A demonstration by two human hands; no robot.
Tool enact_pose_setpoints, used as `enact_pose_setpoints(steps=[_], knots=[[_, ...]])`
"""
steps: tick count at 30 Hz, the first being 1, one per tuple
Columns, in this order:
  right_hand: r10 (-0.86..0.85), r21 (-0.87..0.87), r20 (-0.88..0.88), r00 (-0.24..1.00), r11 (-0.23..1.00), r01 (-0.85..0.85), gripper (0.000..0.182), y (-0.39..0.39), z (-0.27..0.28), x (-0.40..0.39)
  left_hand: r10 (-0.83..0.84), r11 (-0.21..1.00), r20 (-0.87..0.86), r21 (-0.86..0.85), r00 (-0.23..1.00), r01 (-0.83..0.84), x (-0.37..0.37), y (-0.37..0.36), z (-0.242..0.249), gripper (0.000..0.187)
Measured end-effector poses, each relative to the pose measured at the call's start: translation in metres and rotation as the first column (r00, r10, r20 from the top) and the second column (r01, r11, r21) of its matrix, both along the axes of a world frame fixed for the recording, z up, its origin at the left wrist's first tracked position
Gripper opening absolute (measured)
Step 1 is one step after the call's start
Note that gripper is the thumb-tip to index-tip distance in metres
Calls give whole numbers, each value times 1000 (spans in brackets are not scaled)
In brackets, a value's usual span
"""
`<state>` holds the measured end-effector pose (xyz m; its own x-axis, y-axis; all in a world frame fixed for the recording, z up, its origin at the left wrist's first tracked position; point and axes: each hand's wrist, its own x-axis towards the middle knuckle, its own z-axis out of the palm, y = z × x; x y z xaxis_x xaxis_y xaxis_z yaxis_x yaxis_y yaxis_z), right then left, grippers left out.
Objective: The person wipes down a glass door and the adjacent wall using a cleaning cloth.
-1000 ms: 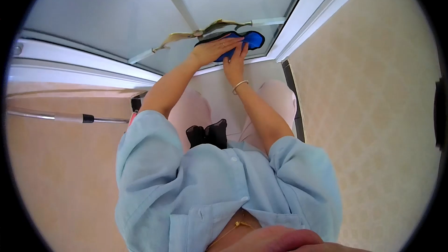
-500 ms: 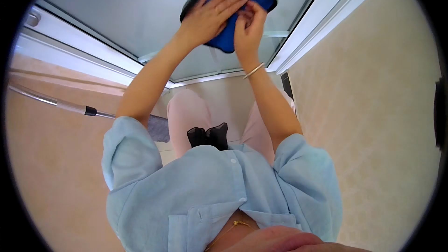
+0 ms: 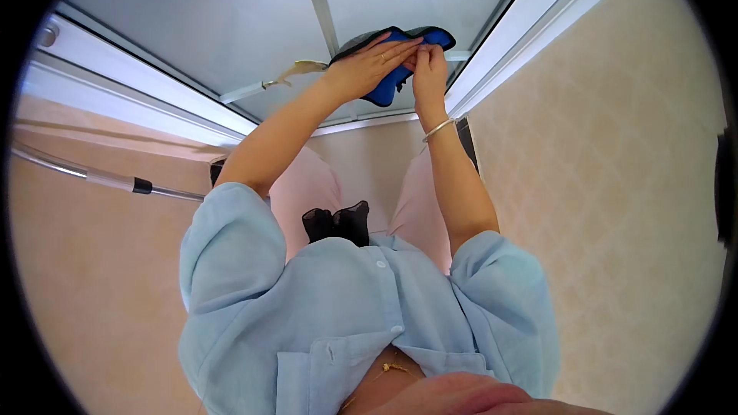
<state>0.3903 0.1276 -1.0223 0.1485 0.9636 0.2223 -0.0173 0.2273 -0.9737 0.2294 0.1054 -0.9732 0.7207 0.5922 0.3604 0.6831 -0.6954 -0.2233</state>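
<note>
Right now, the blue cloth [image 3: 382, 94] with a black edge is at the frosted glass door [image 3: 215, 23], just under the left hand [image 3: 361, 75]. It is longest from side to side, and its right end sits a bit higher. It hides the middle of a thin crossbar [image 3: 242, 93], and a gold leaf shape [image 3: 301, 69] pokes out at its left. I cannot tell if the cloth goes all the way around the bar. The left hand lies over the middle of the cloth, its fingers stretched out and pointing right. The right hand [image 3: 429, 81], with a bracelet [image 3: 438, 131] on its wrist, is nearer the cloth's right end. Its fingers are curled in, with the tips close by the left fingertips. I cannot tell if they pinch the cloth. Off to the left, a shiny pole [image 3: 54, 160] slants toward the left sleeve [image 3: 231, 250].
</note>
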Motion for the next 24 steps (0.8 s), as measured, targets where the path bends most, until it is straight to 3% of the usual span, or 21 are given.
enact_pose_setpoints(steps=[2,4,6,8,11,14,16,19,24], knots=[[-4,22,30,1000,1000,4,27,2,-1,0,19,999,34,-26,999,-19,-1,-2,-1,64],[30,79,73,997,996,-35,29,-1,33,2,44,996,127,-86,991,-33,-3,-1,15,66],[18,207,18,1000,978,-22,34,3,72,-5,24,999,241,41,970,-35,-7,4,37,76],[148,200,-70,986,971,-132,36,3,113,-5,31,991,277,115,960,-65,-7,-4,73,79],[189,157,2,982,970,-187,37,5,113,2,61,991,238,103,969,-88,-8,-4,58,79],[159,82,98,982,982,-167,38,5,73,2,19,999,251,30,968,-28,-14,-5,17,77],[183,-18,30,983,983,-182,38,1,65,-1,60,998,174,10,983,-63,-21,-17,11,66],[212,-36,55,976,977,-210,38,-2,69,-8,136,991,166,-3,977,-137,-24,-28,16,70],[255,-1,197,947,966,-260,41,-4,124,-24,168,974,352,86,921,-211,-30,-40,44,70]])
